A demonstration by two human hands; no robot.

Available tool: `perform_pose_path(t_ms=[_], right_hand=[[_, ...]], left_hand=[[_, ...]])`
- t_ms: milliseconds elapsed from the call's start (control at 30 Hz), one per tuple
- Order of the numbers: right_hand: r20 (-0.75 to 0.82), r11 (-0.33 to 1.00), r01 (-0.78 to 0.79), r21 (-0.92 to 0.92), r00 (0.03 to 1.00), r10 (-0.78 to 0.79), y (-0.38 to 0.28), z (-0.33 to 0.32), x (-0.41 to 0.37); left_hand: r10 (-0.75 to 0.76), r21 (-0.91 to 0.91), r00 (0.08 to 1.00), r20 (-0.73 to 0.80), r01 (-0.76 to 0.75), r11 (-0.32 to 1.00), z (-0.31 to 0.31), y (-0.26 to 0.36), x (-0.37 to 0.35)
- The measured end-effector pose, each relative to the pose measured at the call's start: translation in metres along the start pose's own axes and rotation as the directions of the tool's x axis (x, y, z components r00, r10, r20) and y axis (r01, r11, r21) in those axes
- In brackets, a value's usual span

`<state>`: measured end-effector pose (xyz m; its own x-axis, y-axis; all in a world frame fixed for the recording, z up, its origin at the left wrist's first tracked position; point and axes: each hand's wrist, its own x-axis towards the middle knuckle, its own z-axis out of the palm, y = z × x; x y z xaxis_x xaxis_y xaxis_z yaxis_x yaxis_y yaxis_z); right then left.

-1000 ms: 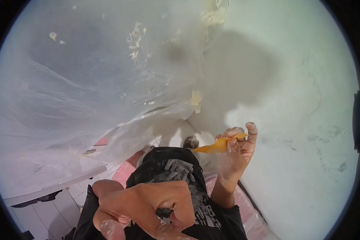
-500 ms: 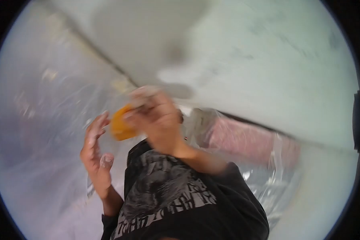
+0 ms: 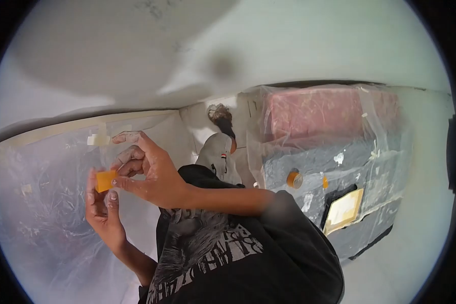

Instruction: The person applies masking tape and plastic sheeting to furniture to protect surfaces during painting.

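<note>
A small orange piece of sandpaper [image 3: 105, 181], apparently bent or folded, is between my two hands. My right hand [image 3: 149, 169] pinches its right edge with the thumb in front, the other fingers curled. My left hand [image 3: 106, 218] comes from below; its fingertips meet the left edge of the sandpaper and its thumb tip is at the lower edge. Part of the left fingers is blurred or hidden behind it. White dust coats the fingers of both hands.
Clear plastic sheeting [image 3: 45, 202] covers the surface at left. At right, a plastic-wrapped pink bundle [image 3: 314, 114] lies beside a grey covered surface [image 3: 283, 207] bearing an orange roll [image 3: 294, 179] and a yellow-edged panel [image 3: 344, 210]. A pale wall [image 3: 309, 45] runs across the top.
My view has turned, bringing the right-hand covered surface into sight. My right hand has moved left with the sandpaper, and my left hand has come up against it from being apart.
</note>
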<state>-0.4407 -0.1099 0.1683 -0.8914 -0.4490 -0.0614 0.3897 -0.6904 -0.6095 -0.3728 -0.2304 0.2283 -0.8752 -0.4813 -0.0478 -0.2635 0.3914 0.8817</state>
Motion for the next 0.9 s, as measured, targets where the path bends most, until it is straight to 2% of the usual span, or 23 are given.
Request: perform_pose_path(t_ms=[67, 100, 167, 200, 233, 267, 300, 333, 400, 433, 500, 533, 600, 667, 733, 800, 833, 900], right_hand=[[0.008, 1.0, -0.013, -0.019, 1.0, 0.013, 0.005, 0.0, -0.001], [0.01, 1.0, -0.021, -0.013, 1.0, 0.021, 0.008, 0.0, -0.002], [-0.027, 0.995, -0.019, -0.1, 0.999, 0.017, 0.01, 0.0, -0.003], [-0.001, 0.995, -0.035, -0.09, 0.999, 0.035, 0.012, 0.0, -0.003], [-0.028, 0.992, -0.003, -0.124, 1.0, -0.001, 0.013, 0.0, -0.003], [-0.047, 0.988, 0.026, -0.152, 0.998, -0.033, 0.014, 0.001, -0.004], [-0.035, 0.983, 0.026, -0.182, 0.999, -0.033, 0.012, 0.003, -0.005], [-0.023, 0.977, 0.024, -0.213, 0.999, -0.029, 0.01, 0.004, -0.007], [0.002, 0.986, 0.033, -0.165, 0.999, -0.033, 0.012, 0.005, -0.008], [0.026, 0.989, 0.021, -0.147, 1.0, -0.017, 0.012, 0.006, -0.008], [0.002, 0.979, 0.071, -0.189, 0.997, -0.072, 0.01, 0.003, -0.007], [0.008, 0.98, 0.066, -0.186, 0.998, -0.066, 0.008, 0.002, -0.007], [-0.01, 0.979, 0.069, -0.192, 0.997, -0.073, 0.004, 0.001, -0.003], [-0.022, 0.978, 0.064, -0.197, 0.997, -0.07, 0.003, -0.003, -0.003], [0.004, 0.978, 0.081, -0.193, 0.997, -0.082, 0.003, -0.006, 0.003], [-0.043, 0.981, 0.036, -0.189, 0.998, -0.045, 0.001, -0.009, 0.005], [-0.002, 0.983, 0.036, -0.182, 0.999, -0.037, 0.001, -0.008, 0.007], [-0.016, 0.978, 0.049, -0.2, 0.998, -0.053, 0.002, -0.007, 0.01]], left_hand=[[0.346, 0.326, 0.937, -0.054, -0.311, 0.893, -0.003, 0.004, 0.003], [0.341, 0.333, 0.938, -0.057, -0.304, 0.893, -0.008, 0.007, 0.0], [0.418, 0.128, 0.908, -0.022, -0.412, 0.902, -0.018, 0.018, -0.01], [0.475, -0.149, 0.877, 0.075, -0.461, 0.874, -0.013, 0.029, -0.017], [0.593, -0.391, 0.795, 0.132, -0.508, 0.768, -0.003, 0.04, -0.016], [0.696, -0.619, 0.694, 0.186, -0.467, 0.632, 0.008, 0.051, -0.016], [0.828, -0.793, 0.53, 0.183, -0.418, 0.443, 0.016, 0.059, -0.011], [0.652, -0.703, 0.729, 0.208, -0.352, 0.618, 0.014, 0.081, -0.039], [0.409, -0.582, 0.896, 0.172, -0.243, 0.776, 0.011, 0.098, -0.056], [0.632, -0.706, 0.757, 0.168, -0.354, 0.613, 0.016, 0.094, -0.033], [0.815, -0.812, 0.565, 0.127, -0.413, 0.412, 0.009, 0.092, -0.022], [0.768, -0.728, 0.598, 0.23, -0.418, 0.543, -0.001, 0.094, -0.028], [0.712, -0.622, 0.627, 0.316, -0.429, 0.655, -0.006, 0.093, -0.026], [0.667, -0.479, 0.736, 0.118, -0.546, 0.687, -0.001, 0.078, -0.015], [0.642, -0.287, 0.757, -0.124, -0.647, 0.707, -0.001, 0.064, -0.002], [0.63, -0.068, 0.735, -0.248, -0.662, 0.746, -0.024, 0.057, -0.003], [0.639, -0.037, 0.719, -0.275, -0.672, 0.74, -0.033, 0.057, -0.002], [0.571, 0.251, 0.589, -0.572, -0.537, 0.805, -0.05, 0.056, 0.002]])
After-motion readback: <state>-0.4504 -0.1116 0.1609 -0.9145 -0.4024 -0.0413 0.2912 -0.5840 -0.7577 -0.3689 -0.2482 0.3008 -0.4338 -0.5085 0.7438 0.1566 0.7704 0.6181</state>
